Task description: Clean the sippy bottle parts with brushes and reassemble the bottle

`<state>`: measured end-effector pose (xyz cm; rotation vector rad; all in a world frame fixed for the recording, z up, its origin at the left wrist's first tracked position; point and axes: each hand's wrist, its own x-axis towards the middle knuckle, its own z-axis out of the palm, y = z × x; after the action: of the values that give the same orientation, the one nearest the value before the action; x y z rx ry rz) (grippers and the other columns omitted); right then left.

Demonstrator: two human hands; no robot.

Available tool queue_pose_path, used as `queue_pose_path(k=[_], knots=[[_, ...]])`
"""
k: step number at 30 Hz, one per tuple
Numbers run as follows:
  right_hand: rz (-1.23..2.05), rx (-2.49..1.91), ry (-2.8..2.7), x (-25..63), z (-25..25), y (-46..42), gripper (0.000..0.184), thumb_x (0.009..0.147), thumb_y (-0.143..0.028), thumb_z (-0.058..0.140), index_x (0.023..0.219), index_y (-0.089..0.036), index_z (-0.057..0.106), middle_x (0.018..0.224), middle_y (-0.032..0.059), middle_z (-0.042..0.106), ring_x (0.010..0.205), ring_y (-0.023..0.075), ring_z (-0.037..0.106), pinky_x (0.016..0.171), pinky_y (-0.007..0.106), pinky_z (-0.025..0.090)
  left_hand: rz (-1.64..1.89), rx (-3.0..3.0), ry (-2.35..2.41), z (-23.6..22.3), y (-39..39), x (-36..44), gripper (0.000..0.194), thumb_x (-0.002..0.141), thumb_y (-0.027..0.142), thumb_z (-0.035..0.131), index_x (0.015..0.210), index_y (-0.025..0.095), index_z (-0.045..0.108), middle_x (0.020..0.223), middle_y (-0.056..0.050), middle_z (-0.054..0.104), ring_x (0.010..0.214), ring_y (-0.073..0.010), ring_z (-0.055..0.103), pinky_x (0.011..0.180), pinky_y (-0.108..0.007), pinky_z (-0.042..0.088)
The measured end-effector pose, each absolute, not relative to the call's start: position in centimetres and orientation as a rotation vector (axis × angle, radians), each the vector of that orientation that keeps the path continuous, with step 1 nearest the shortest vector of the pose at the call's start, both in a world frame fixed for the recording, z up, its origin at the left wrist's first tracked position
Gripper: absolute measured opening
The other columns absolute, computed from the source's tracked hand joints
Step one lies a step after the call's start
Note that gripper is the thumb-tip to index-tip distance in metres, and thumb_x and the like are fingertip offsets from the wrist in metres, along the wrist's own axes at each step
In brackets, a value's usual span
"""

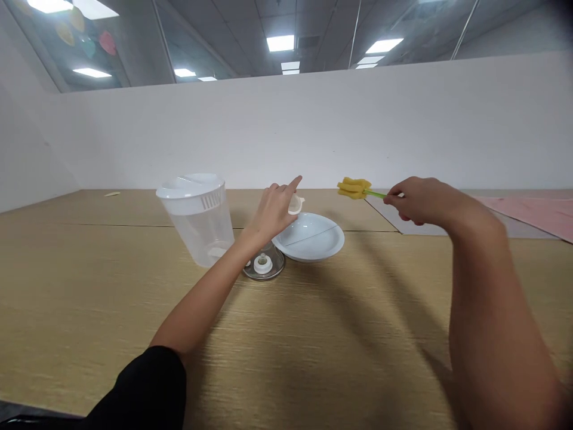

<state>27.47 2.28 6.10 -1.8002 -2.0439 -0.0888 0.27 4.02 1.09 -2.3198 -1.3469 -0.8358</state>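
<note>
My right hand (414,199) pinches the thin green handle of a sponge brush (354,187), whose yellow sponge head points left, raised above the table. Over the left edge of a white plate (308,237), my left hand (276,209) is closed with its index finger stretched out. From behind that hand shows a small white round piece with a rim (296,205); the hand hides most of it. Below my left wrist, a round metal dish (280,267) holds a white ring-shaped part (262,263). My forearm covers some of the dish.
A clear plastic bucket with a white rim (192,206) stands left of my left forearm. Grey and pink sheets (537,209) lie at the right on the wooden table (286,346). A white wall (313,131) rises behind.
</note>
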Motion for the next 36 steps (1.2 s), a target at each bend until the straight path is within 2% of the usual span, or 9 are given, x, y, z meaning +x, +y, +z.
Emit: queue_pose_path(k=[1, 4, 8, 16, 20, 25, 30, 33, 36], knots=[[-0.003, -2.086, -1.992, 26.9, 6.0, 2.5, 0.023, 0.076, -0.020, 0.052, 0.054, -0.018, 0.047, 0.049, 0.0051, 0.052, 0.040, 0.0136, 0.046, 0.046, 0.030, 0.034, -0.939, -2.393, -1.363, 1.5, 3.3, 0.7, 0.073, 0.071, 0.026, 0.062, 0.135, 0.016, 0.028, 0.111, -0.008, 0.060, 0.097, -0.0221, 0.050, 0.085, -0.033, 0.039], [0.029, -2.358, -1.933, 25.2, 5.2, 3.5, 0.009, 0.073, -0.009, 0.048, 0.067, -0.016, 0.050, 0.058, 0.0069, 0.058, 0.044, 0.0162, 0.053, 0.050, 0.031, 0.038, -1.137, -2.616, -1.373, 2.8, 0.6, 2.0, 0.078, 0.070, 0.041, 0.062, 0.136, 0.020, 0.026, 0.117, -0.006, 0.057, 0.101, -0.0201, 0.052, 0.086, -0.030, 0.040], [0.196, -2.489, -1.966, 24.0, 3.3, 5.2, 0.010, 0.072, -0.007, 0.048, 0.077, -0.013, 0.054, 0.056, 0.0073, 0.059, 0.048, 0.0181, 0.058, 0.054, 0.031, 0.041, -1.026, -2.924, -1.257, 3.7, -2.7, 3.5, 0.068, 0.074, 0.051, 0.055, 0.133, 0.023, 0.034, 0.117, -0.005, 0.057, 0.102, -0.0199, 0.053, 0.083, -0.030, 0.042], [0.727, -2.473, -2.290, 25.1, -1.8, 8.3, 0.008, 0.065, -0.017, 0.055, 0.060, -0.012, 0.056, 0.051, 0.0081, 0.057, 0.051, 0.0194, 0.056, 0.051, 0.030, 0.043, -0.365, -3.287, -0.838, 2.2, -3.9, 4.7, 0.058, 0.072, 0.036, 0.061, 0.124, 0.018, 0.044, 0.082, -0.002, 0.061, 0.083, -0.0188, 0.056, 0.071, -0.028, 0.040], [0.929, -2.423, -2.357, 26.1, -4.2, 10.1, 0.006, 0.061, -0.015, 0.056, 0.062, -0.010, 0.059, 0.058, 0.0101, 0.061, 0.056, 0.0210, 0.060, 0.051, 0.030, 0.046, -0.212, -3.344, -0.689, 1.4, -3.2, 4.7, 0.061, 0.068, 0.031, 0.066, 0.122, 0.016, 0.044, 0.082, -0.002, 0.060, 0.086, -0.0193, 0.054, 0.070, -0.027, 0.037], [0.975, -2.365, -2.367, 26.5, -5.1, 10.9, 0.013, 0.065, -0.021, 0.054, 0.059, -0.010, 0.058, 0.063, 0.0136, 0.063, 0.057, 0.0209, 0.061, 0.049, 0.029, 0.045, -0.064, -3.348, -0.740, 1.1, -2.8, 4.8, 0.063, 0.067, 0.029, 0.066, 0.124, 0.016, 0.042, 0.084, -0.002, 0.059, 0.087, -0.0199, 0.053, 0.072, -0.027, 0.037], [0.977, -2.368, -2.331, 26.3, -4.8, 10.3, 0.013, 0.065, -0.020, 0.057, 0.057, -0.011, 0.055, 0.055, 0.0110, 0.060, 0.049, 0.0176, 0.057, 0.047, 0.028, 0.045, 0.031, -3.320, -0.841, 1.1, -2.9, 4.7, 0.058, 0.069, 0.032, 0.064, 0.122, 0.019, 0.044, 0.091, -0.003, 0.060, 0.088, -0.0201, 0.054, 0.069, -0.027, 0.038], [0.918, -2.369, -2.297, 26.2, -3.6, 9.7, 0.019, 0.069, -0.026, 0.056, 0.056, -0.012, 0.054, 0.052, 0.0096, 0.057, 0.046, 0.0166, 0.055, 0.047, 0.029, 0.044, 0.068, -3.352, -0.924, 1.4, -2.9, 4.4, 0.062, 0.069, 0.046, 0.062, 0.123, 0.020, 0.044, 0.096, -0.004, 0.061, 0.089, -0.0202, 0.056, 0.069, -0.027, 0.040], [0.764, -2.348, -2.242, 26.1, -1.7, 9.1, 0.019, 0.072, -0.026, 0.052, 0.058, -0.013, 0.052, 0.055, 0.0103, 0.058, 0.048, 0.0169, 0.056, 0.049, 0.029, 0.044, -0.041, -3.313, -1.041, 2.2, -2.3, 3.6, 0.060, 0.075, 0.060, 0.048, 0.122, 0.023, 0.045, 0.101, -0.004, 0.062, 0.090, -0.0198, 0.057, 0.071, -0.027, 0.041]])
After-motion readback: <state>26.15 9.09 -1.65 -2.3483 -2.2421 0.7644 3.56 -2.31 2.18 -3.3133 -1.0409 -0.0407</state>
